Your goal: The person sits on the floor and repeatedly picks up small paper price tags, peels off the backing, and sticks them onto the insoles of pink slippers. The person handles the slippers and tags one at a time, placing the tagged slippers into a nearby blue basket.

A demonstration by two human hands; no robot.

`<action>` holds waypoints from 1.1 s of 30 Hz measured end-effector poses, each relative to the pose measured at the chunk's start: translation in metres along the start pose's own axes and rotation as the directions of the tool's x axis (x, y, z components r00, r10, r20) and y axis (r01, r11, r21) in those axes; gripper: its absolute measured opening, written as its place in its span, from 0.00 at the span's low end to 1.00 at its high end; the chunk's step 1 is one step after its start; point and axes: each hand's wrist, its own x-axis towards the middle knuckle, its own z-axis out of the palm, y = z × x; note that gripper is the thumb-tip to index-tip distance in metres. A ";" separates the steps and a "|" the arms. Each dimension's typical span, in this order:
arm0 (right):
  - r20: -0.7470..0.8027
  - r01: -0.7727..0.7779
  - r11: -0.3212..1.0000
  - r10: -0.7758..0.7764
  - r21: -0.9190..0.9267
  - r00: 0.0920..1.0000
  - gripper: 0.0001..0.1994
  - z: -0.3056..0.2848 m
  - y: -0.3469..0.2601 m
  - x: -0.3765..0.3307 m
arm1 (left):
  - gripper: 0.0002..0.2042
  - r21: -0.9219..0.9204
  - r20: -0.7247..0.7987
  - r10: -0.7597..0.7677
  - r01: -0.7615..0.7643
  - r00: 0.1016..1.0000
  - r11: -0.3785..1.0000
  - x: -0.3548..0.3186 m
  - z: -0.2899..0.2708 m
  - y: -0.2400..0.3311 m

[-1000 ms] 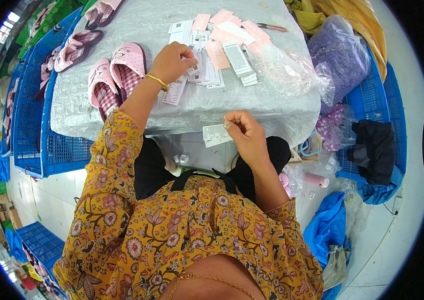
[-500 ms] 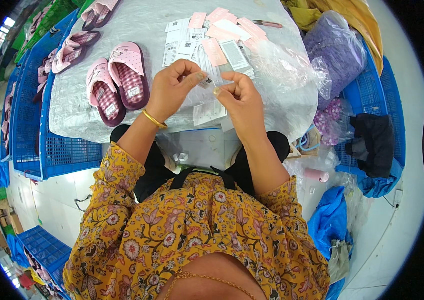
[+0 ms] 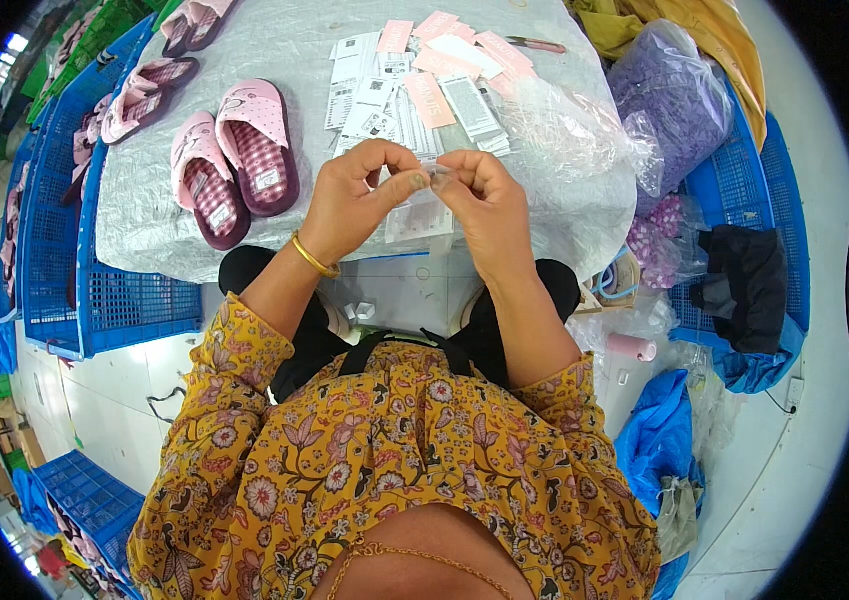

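My left hand (image 3: 357,200), with a gold bangle at the wrist, and my right hand (image 3: 493,212) meet over the table's near edge. Thumbs and fingers of both pinch a small translucent piece (image 3: 438,172), mostly hidden by the fingertips. Just below them, a white printed sheet (image 3: 413,224) lies at the table edge. Beyond my fingers spread white printed labels (image 3: 373,95) and pink cards (image 3: 429,100). To the left sits a pair of pink slippers with checked insoles, one slipper (image 3: 259,150) beside the other slipper (image 3: 207,182).
More pink slippers (image 3: 148,98) rest at the table's far left. A pen-like tool (image 3: 537,44) lies behind the cards, with crumpled clear plastic bags (image 3: 580,130) to the right. Blue crates (image 3: 140,310) flank the table; a bagged purple bundle (image 3: 670,95) fills the right one.
My hands have come together and slightly nearer to me. The small printed piece that showed at my left fingertips is now mostly covered by both hands' fingers.
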 end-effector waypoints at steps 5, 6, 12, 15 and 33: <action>0.085 -0.042 0.994 0.051 -0.099 0.995 0.11 0.000 -0.004 -0.011 | 0.08 -0.293 0.207 -0.192 0.248 0.959 0.923 0.002 -0.012 -0.005; 0.099 -0.041 0.994 0.052 -0.106 0.994 0.11 0.001 -0.002 -0.013 | 0.07 -0.227 0.254 -0.196 0.255 0.947 0.940 0.000 -0.015 -0.008; 0.113 0.048 0.945 -0.012 -0.325 0.994 0.11 0.010 -0.003 -0.025 | 0.04 0.242 0.109 0.148 -0.171 0.983 0.955 -0.016 -0.023 -0.005; 0.097 0.137 0.909 -0.107 -0.393 0.989 0.12 0.015 -0.008 -0.030 | 0.05 0.295 0.095 0.278 -0.293 0.956 0.909 -0.022 -0.036 0.000; 0.714 0.444 0.835 -0.091 -0.325 0.694 0.04 0.124 -0.027 -0.001 | 0.06 0.773 0.014 0.392 -0.258 0.920 0.579 -0.018 -0.201 -0.062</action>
